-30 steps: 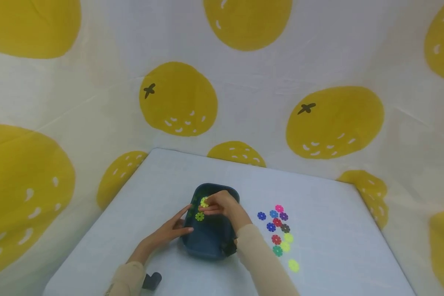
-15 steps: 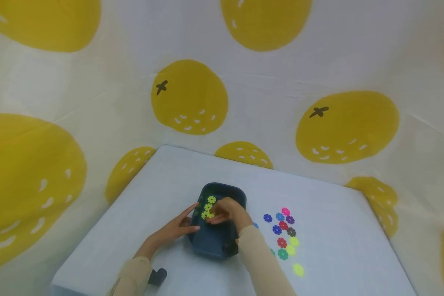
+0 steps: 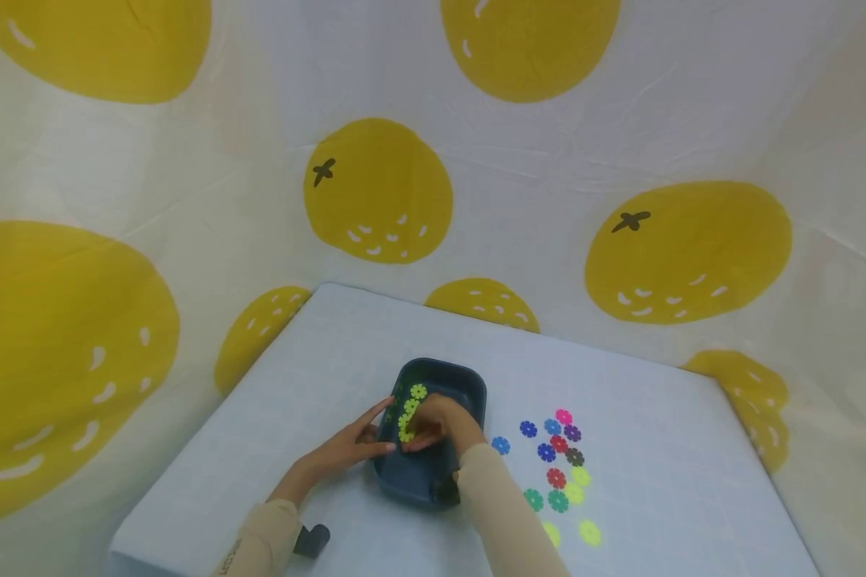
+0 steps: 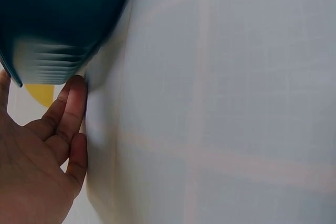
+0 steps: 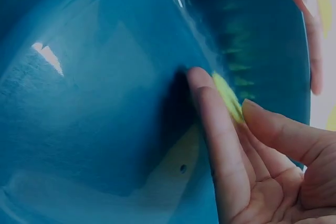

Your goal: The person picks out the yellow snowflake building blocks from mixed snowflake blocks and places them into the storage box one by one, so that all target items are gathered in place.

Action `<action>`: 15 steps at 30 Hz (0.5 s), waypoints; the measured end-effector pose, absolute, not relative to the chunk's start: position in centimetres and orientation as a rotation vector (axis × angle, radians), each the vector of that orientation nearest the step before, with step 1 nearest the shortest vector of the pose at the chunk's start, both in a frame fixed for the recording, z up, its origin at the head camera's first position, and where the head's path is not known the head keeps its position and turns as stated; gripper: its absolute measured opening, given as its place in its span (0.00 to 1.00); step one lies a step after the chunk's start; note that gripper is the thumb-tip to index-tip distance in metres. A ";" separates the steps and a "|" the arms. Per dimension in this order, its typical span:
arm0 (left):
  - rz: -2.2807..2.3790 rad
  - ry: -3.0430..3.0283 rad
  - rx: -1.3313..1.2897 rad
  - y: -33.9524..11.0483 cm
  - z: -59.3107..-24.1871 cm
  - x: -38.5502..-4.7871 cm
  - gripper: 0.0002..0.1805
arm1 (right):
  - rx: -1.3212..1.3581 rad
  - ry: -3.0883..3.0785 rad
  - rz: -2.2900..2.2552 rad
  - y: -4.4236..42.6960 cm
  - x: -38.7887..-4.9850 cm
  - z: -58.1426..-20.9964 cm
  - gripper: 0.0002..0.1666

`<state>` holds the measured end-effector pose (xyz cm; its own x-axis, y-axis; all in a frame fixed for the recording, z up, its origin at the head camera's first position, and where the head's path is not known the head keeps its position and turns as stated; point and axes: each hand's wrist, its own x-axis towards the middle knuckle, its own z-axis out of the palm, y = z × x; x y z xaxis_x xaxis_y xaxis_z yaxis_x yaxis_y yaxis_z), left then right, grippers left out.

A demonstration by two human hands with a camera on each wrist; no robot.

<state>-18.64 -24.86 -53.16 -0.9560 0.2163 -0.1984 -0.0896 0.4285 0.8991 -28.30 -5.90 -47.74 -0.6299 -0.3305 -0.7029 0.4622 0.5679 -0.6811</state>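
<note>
A dark blue-green plastic tray (image 3: 413, 479) stands on the white table. Along its left inner side lies a row of yellow notched snowflake discs (image 3: 418, 391). My right hand (image 3: 439, 418) reaches into the tray; in the right wrist view its thumb and fingers pinch a yellow disc (image 5: 228, 97) beside the ribbed wall. At the tray's left side, my left hand (image 3: 341, 450) touches the rim with extended thumb and forefinger. The left wrist view shows its other fingers (image 4: 73, 103) loosely bent beside the tray's outer wall.
Right of the tray lie loose discs: pink (image 3: 564, 417), blue (image 3: 529, 429), purple (image 3: 572, 433), red (image 3: 556, 478), dark grey (image 3: 575, 457), green (image 3: 558, 502) and yellow (image 3: 589, 532). A patterned cloth (image 3: 505, 208) hangs behind the table.
My right hand has moved toward the near end of the tray along the yellow row. The left hand stays at the rim. The head view has shifted slightly.
</note>
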 end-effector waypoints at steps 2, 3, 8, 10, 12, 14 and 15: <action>1.540 2.396 0.113 -24.8 -53.1 -18.7 0.45 | 0.085 1.919 -1.165 -5.8 -28.3 -47.9 0.09; 1.543 2.392 0.114 -24.8 -53.1 -18.7 0.46 | 0.081 1.905 -1.173 -5.8 -28.3 -47.9 0.08; 1.532 2.402 0.103 -24.8 -53.0 -18.7 0.46 | 0.076 1.900 -1.197 -5.4 -28.5 -48.0 0.10; 1.523 2.411 0.098 -24.9 -53.0 -18.7 0.46 | 0.086 1.920 -1.205 -5.3 -28.4 -47.9 0.12; 1.520 2.415 0.095 -24.9 -53.0 -18.7 0.46 | 0.093 1.934 -1.209 -5.1 -28.4 -47.7 0.14; 1.517 2.417 0.095 -24.9 -53.0 -18.7 0.46 | 0.083 1.962 -1.204 -4.9 -28.4 -47.6 0.15; 1.516 2.417 0.095 -24.9 -53.0 -18.7 0.46 | 0.082 1.976 -1.202 -4.8 -28.4 -47.6 0.14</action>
<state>-18.72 -24.90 -53.03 -0.9570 0.2054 -0.2048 -0.0951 0.4450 0.8905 -28.41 -4.85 -47.55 -0.6747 -0.3315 -0.6594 0.4329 0.5459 -0.7174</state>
